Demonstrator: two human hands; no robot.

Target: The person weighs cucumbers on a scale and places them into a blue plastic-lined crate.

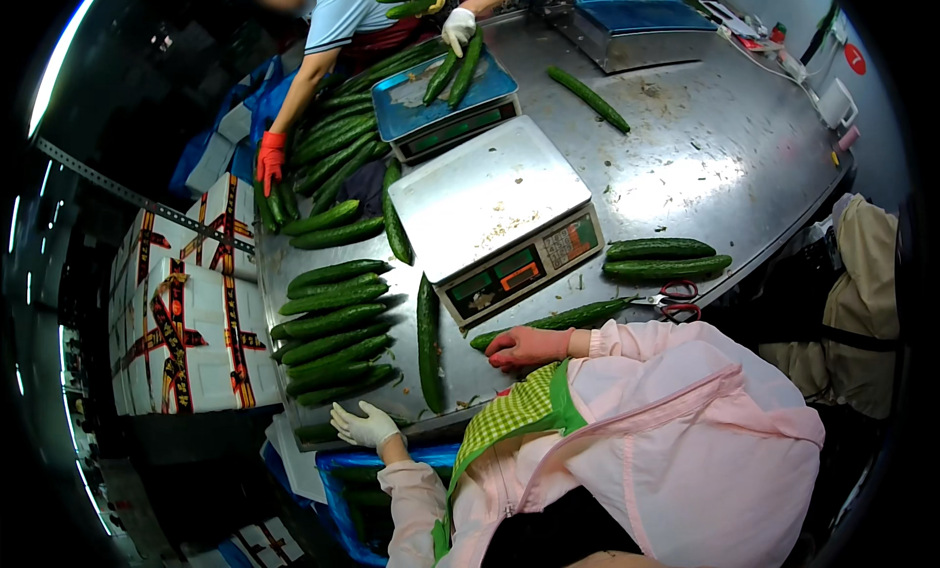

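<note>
My left hand (364, 426), in a white glove, has its fingers spread at the table's near edge, just below a row of cucumbers (333, 338). It holds nothing. My right hand (529, 349), in a red glove, is curled closed on the table against the near side of a long cucumber (568, 316). Whether anything is inside those fingers is hidden. Between my hands a single cucumber (428, 345) points away from me. Beyond it stands a scale (499, 201) with a bare metal plate. Red-handled scissors (678, 301) lie at that long cucumber's right end.
Two cucumbers (666, 259) lie right of the scale. Across the table, a co-worker's red-gloved hand (269, 162) touches piled cucumbers; a white-gloved hand (458, 29) reaches over cucumbers on a blue-topped scale (401, 103). Taped white boxes (201, 313) stack at left. A blue-lined container (338, 460) sits below.
</note>
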